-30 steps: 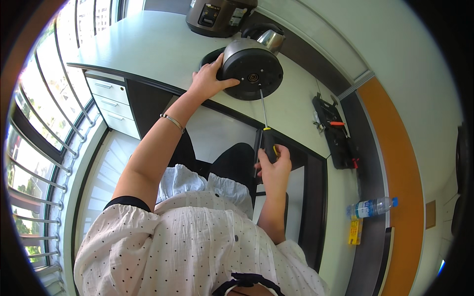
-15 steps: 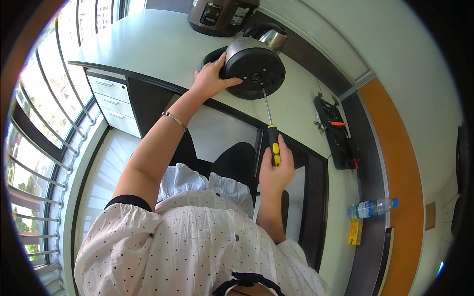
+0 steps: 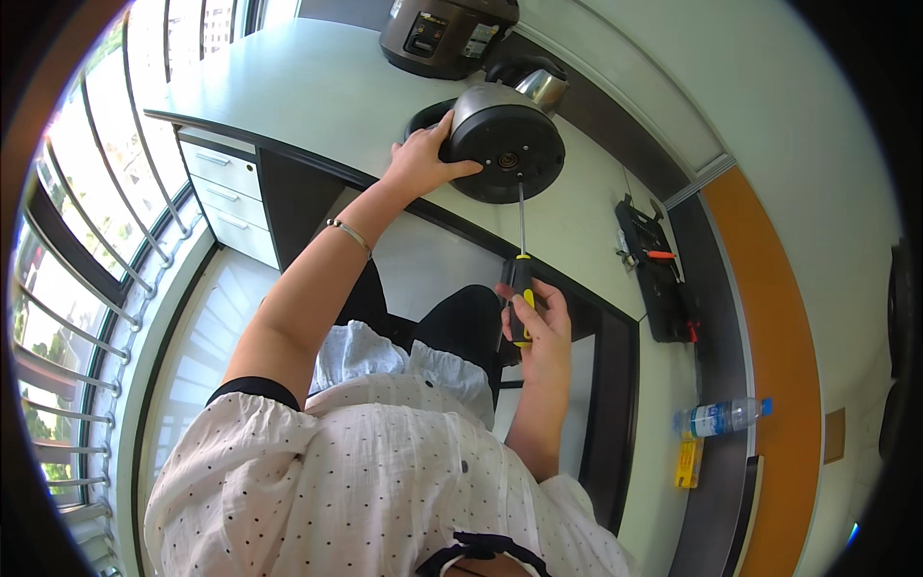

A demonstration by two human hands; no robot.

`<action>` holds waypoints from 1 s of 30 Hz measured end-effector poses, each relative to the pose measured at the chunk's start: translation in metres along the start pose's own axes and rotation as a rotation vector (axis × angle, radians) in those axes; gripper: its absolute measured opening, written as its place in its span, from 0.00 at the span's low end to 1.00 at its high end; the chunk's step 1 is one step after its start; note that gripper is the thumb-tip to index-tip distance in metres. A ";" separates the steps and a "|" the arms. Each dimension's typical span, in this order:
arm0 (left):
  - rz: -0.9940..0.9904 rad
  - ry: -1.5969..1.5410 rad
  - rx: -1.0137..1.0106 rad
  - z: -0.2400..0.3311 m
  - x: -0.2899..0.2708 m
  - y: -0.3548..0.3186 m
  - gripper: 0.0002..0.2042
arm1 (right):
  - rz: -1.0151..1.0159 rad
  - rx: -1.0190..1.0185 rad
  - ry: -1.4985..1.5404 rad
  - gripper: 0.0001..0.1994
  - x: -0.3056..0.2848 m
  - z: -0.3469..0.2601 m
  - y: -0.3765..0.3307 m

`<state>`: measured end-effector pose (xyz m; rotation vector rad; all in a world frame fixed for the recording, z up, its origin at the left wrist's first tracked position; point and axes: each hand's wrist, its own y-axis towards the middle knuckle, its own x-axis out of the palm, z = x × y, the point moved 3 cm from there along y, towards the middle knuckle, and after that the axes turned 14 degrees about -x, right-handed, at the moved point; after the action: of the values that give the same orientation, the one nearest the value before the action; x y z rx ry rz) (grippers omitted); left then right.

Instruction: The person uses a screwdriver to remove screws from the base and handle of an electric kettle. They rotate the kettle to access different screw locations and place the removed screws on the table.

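Observation:
An electric kettle lies tipped on its side at the desk's front edge, its black round base turned toward me. My left hand grips it at the left, fingers over the metal body and thumb on the base. My right hand holds a screwdriver by its black and yellow handle. The long shaft points away from me, and its tip meets the base at a screw below the centre socket. Partly hidden behind my left hand and the kettle is a round black piece on the desk.
A brown-grey rice cooker stands at the back of the desk. To the right lies an open black tool case with an orange-handled tool. Nearer me on that side are a water bottle and a yellow box.
My right hand has turned the screwdriver handle, and its fingers have shifted to a looser hold. The handle has swung slightly left. My left hand stays on the kettle.

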<state>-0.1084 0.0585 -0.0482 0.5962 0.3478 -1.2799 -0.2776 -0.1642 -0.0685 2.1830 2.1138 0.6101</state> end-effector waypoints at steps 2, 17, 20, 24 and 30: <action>-0.004 -0.004 0.002 0.001 0.000 0.000 0.49 | 0.015 -0.001 0.010 0.14 -0.002 -0.002 0.002; -0.001 0.000 -0.003 0.003 0.001 -0.001 0.49 | 0.180 0.073 -0.104 0.17 0.001 0.009 0.002; -0.001 0.015 -0.008 0.001 0.000 0.000 0.49 | 0.089 0.269 0.251 0.17 0.005 0.004 0.007; 0.011 0.027 -0.003 -0.001 0.000 0.002 0.49 | -0.090 0.184 0.204 0.13 0.015 -0.007 0.012; 0.002 0.006 0.020 0.002 0.001 0.002 0.49 | 0.006 -0.524 -1.207 0.19 0.004 0.004 0.005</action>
<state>-0.1061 0.0572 -0.0470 0.6172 0.3403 -1.2812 -0.2715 -0.1595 -0.0701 1.5592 1.1219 -0.1719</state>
